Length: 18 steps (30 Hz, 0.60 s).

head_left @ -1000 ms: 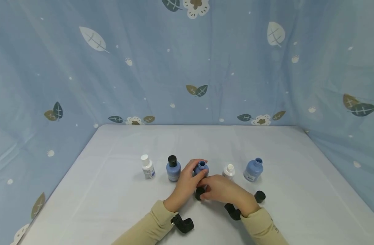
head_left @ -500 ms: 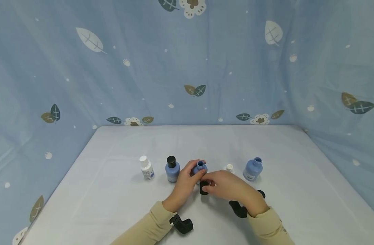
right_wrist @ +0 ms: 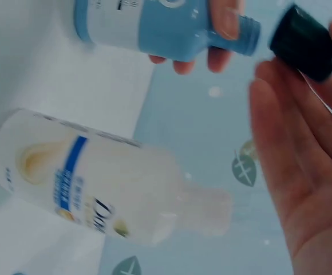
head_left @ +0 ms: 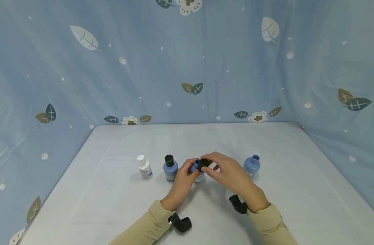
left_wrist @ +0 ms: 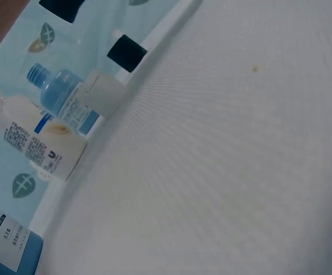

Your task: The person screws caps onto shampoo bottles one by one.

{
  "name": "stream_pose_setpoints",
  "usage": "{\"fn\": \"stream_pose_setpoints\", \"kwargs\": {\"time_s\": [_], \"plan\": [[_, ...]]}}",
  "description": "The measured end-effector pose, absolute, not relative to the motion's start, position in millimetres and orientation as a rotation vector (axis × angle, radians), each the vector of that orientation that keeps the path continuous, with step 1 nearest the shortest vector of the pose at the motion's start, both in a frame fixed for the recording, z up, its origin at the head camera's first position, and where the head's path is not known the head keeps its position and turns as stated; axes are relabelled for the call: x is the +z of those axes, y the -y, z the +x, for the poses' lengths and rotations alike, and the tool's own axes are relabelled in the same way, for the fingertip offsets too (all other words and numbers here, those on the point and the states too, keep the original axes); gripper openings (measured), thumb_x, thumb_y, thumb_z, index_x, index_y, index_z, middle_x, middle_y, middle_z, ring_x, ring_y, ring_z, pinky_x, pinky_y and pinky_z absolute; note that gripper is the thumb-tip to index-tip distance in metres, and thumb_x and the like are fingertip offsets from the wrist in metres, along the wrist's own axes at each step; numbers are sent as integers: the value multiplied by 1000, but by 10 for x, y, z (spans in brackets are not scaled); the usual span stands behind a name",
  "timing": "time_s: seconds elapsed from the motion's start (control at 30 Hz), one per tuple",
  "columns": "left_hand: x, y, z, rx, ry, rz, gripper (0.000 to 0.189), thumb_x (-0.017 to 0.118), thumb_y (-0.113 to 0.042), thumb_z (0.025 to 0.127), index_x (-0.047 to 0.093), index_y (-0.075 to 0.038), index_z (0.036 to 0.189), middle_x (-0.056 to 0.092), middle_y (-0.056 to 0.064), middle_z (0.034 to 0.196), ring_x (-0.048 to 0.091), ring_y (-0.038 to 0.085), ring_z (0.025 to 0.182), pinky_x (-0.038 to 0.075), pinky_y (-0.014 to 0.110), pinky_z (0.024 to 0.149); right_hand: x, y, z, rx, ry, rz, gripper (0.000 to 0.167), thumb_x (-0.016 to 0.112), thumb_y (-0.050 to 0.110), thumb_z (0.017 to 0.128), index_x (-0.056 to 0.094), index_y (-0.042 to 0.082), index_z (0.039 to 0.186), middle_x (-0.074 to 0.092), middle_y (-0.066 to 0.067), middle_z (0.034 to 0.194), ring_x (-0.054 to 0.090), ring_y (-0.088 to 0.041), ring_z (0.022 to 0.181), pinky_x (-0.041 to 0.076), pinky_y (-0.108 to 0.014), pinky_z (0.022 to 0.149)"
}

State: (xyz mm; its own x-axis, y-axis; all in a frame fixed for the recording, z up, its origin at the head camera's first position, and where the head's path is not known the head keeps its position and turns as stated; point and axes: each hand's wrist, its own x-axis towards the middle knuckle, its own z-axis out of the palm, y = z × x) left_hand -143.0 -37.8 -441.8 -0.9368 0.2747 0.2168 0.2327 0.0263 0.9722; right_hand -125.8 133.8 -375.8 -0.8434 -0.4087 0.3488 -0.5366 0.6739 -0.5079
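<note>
- The right hand (head_left: pixel 228 172) pinched a short, round black cap (right_wrist: pixel 305 43) between thumb and fingers, tilted just beside a bottle mouth and apart from it.
- The left hand (head_left: pixel 180 182) gripped the small, round-shouldered blue bottle (right_wrist: pixel 160 28) with that uncapped mouth, its fingers wrapped near the neck, much as half a second earlier.
- The black cap had risen from low in front of the blue bottle to the level of its mouth.
- The white bottle with a printed label (right_wrist: pixel 91 172), its top visible earlier in the head view, had become hidden there behind the right hand.
- Farther out on the white surface (head_left: pixel 113 204) stood a black-capped blue bottle (head_left: pixel 170 170), a white-capped white bottle (head_left: pixel 145 166) and another uncapped blue bottle (head_left: pixel 252 165).
</note>
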Motion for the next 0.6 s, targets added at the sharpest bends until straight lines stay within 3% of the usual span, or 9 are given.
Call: {"fn": "stream_pose_setpoints", "kwargs": {"time_s": [0.33, 0.6], "plan": [[-4418, 387, -1433, 2108, -2253, 553, 31, 59, -20, 87, 56, -13, 117, 55, -1, 111, 52, 18, 100, 44, 29, 81, -3933, -1176, -1310, 891, 2434, 709, 39, 56, 26, 89, 51, 15, 125, 52, 5, 113, 58, -9, 84, 48, -25, 68], [-4439, 398, -1441, 2119, -2298, 623, 31, 60, -15, 86, 57, -7, 116, 54, 3, 114, 50, 14, 106, 38, 42, 91, -4031, -1066, -1309, 805, 2458, 692, 36, 53, 20, 90, 51, 14, 125, 52, 2, 115, 56, -10, 88, 47, -23, 67]]}}
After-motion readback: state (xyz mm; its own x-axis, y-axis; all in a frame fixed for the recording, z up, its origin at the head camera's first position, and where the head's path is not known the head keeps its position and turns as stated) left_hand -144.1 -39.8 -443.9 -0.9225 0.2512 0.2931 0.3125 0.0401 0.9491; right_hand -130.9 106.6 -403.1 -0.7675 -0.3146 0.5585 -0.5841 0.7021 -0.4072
